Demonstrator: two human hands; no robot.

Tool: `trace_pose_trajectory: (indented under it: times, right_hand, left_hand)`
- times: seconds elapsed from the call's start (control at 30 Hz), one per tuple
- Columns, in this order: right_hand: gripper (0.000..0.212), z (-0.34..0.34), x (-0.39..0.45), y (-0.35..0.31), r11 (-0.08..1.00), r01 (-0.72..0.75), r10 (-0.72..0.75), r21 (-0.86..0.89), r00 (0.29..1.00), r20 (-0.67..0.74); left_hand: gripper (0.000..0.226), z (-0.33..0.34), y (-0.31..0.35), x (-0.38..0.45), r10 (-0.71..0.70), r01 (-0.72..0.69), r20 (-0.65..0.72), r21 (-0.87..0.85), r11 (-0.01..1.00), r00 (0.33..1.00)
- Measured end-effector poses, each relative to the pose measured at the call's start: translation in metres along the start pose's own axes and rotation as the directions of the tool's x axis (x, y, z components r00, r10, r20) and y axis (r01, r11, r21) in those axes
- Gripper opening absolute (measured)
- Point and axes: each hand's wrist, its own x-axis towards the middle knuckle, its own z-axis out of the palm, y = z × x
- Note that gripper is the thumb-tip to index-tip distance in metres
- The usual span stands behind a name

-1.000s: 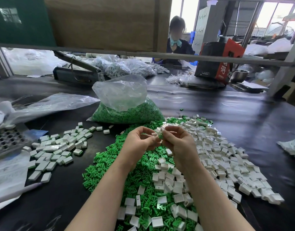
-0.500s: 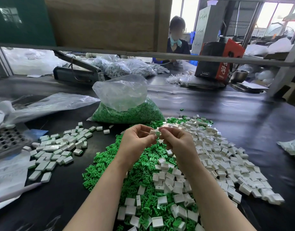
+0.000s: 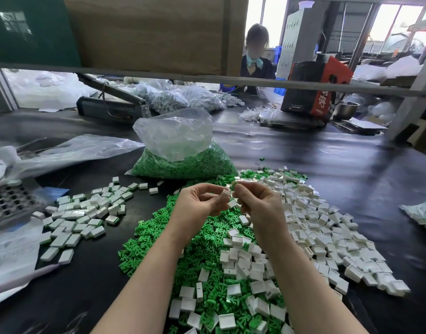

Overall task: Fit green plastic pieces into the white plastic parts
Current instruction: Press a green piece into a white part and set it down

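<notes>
Both hands meet above the table's middle. My left hand (image 3: 199, 201) pinches a small white plastic part (image 3: 225, 193) at its fingertips. My right hand (image 3: 259, 203) pinches a green plastic piece (image 3: 232, 185) right beside and slightly above that white part; the two nearly touch. Under my hands lies a loose heap of green pieces (image 3: 183, 247). White empty parts (image 3: 313, 220) spread over the right side and across the heap near me. A separate group of white parts with green showing (image 3: 86, 213) lies to the left.
A clear bag of green pieces (image 3: 183, 160) stands behind the heap. A grey perforated tray (image 3: 9, 203) and plastic sheets sit at the left edge. A metal bar crosses the view; another person sits behind it beside a black-and-red box (image 3: 315, 88).
Both hands have stayed together above the heap and shifted slightly away from me. The green piece now shows above the white part at the fingertips.
</notes>
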Motion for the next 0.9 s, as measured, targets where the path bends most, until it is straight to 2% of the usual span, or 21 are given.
trace_pose_trajectory:
  times: [0.23, 0.4, 0.5, 0.57, 0.67, 0.9]
  right_hand:
    - [0.006, 0.0019, 0.0008, -0.0037, 0.992, -0.069, 0.066, 0.109, 0.997, 0.036]
    - [0.010, 0.0005, 0.0014, -0.0032, 0.987, -0.082, 0.077, 0.137, 0.996, 0.037]
    - [0.011, 0.0004, 0.0018, -0.0028, 0.988, -0.076, 0.071, 0.133, 0.997, 0.036]
    - [0.011, 0.0009, 0.0017, -0.0025, 0.990, -0.068, 0.064, 0.121, 0.997, 0.040]
    - [0.008, 0.0014, 0.0012, -0.0021, 0.993, -0.056, 0.053, 0.100, 0.998, 0.034]
    - [0.003, 0.0005, 0.0010, 0.0008, 0.999, -0.009, 0.009, 0.041, 1.000, -0.007]
  left_hand:
    - [0.016, 0.0031, -0.0006, -0.0005, -0.027, 0.026, -0.032, -0.047, 0.999, 0.999]
    - [0.023, 0.0032, 0.0000, -0.0011, -0.029, 0.029, 0.002, -0.096, 0.995, 1.000]
    - [0.009, 0.0017, -0.0025, 0.0007, -0.036, 0.034, -0.016, -0.107, 0.994, 0.999]
    - [0.015, 0.0017, -0.0026, 0.0011, -0.040, 0.035, -0.036, -0.132, 0.991, 0.999]
    - [0.038, 0.0012, -0.0021, 0.0009, -0.028, 0.022, -0.030, -0.197, 0.980, 0.999]
    - [0.032, 0.0030, -0.0049, 0.0024, -0.058, 0.045, -0.047, -0.246, 0.968, 0.997]
